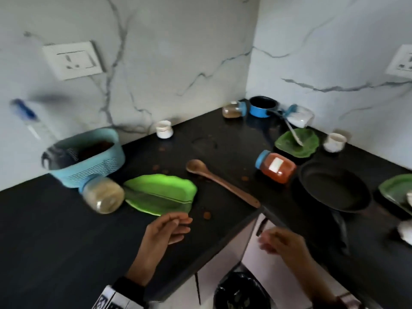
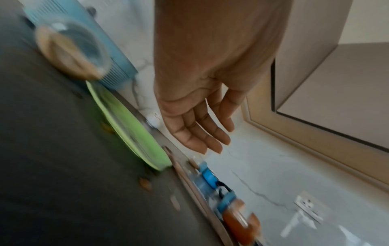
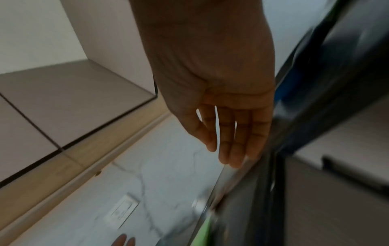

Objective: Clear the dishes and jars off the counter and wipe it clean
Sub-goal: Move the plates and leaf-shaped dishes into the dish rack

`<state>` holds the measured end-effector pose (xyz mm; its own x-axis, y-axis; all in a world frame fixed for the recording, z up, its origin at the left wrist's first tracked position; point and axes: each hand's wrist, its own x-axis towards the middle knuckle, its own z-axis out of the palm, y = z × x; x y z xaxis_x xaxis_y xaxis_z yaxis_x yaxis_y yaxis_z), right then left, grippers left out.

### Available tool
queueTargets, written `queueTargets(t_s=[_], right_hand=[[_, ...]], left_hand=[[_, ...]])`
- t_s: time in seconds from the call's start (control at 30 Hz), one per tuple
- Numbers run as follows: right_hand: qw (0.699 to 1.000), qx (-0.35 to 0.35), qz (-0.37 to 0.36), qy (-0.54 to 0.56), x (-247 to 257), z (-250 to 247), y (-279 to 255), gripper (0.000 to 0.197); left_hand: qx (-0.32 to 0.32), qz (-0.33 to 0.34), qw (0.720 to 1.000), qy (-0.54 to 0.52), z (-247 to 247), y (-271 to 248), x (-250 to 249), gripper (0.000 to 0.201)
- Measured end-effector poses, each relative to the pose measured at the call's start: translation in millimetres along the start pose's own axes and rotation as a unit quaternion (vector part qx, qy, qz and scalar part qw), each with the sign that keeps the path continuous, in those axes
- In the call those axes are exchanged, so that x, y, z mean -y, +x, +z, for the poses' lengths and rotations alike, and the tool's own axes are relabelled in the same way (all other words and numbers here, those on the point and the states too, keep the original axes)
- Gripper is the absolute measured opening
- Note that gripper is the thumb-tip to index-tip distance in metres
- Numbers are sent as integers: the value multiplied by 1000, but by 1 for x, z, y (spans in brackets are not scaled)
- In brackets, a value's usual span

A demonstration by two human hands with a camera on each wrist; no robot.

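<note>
Left hand (image 1: pixel 169 228) empty — basket (image 1: pixel 89 161) dark-filled

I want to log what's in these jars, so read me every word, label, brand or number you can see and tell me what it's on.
No text can be read.
Orange jar: a white label, blank or too blurred to read.
Wrist strap: black marks on white, too blurred and cut off to read.
Wall socket: only holes and a switch, no lettering visible.
Beige jar: no label visible.
</note>
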<state>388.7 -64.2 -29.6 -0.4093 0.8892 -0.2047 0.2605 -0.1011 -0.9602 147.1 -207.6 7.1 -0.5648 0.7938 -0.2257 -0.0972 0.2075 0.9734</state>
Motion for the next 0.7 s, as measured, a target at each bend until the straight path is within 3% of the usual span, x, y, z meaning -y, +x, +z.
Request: queueTargets(t_s=[0.1, 0.27, 0.53, 0.6, 0.7], right_hand=[[990, 78, 86, 77, 28, 72, 29, 11], [975, 87, 141, 146, 54, 156, 65, 7], [973, 48, 206, 96, 39, 192, 102, 13], [974, 41, 212, 67, 41, 197, 106, 8], [977, 32, 203, 47, 49, 202, 111, 17]], left_hand=[[-47, 11, 999, -19, -37, -11, 1, 25], [-111, 17, 993, -42, -80, -23, 6, 26], [-145, -12, 988, -53, -105, -20, 16, 27], [-141, -16, 988, -55, -107, -19, 16, 27], [-134, -18, 989, -58, -107, -18, 13, 27]])
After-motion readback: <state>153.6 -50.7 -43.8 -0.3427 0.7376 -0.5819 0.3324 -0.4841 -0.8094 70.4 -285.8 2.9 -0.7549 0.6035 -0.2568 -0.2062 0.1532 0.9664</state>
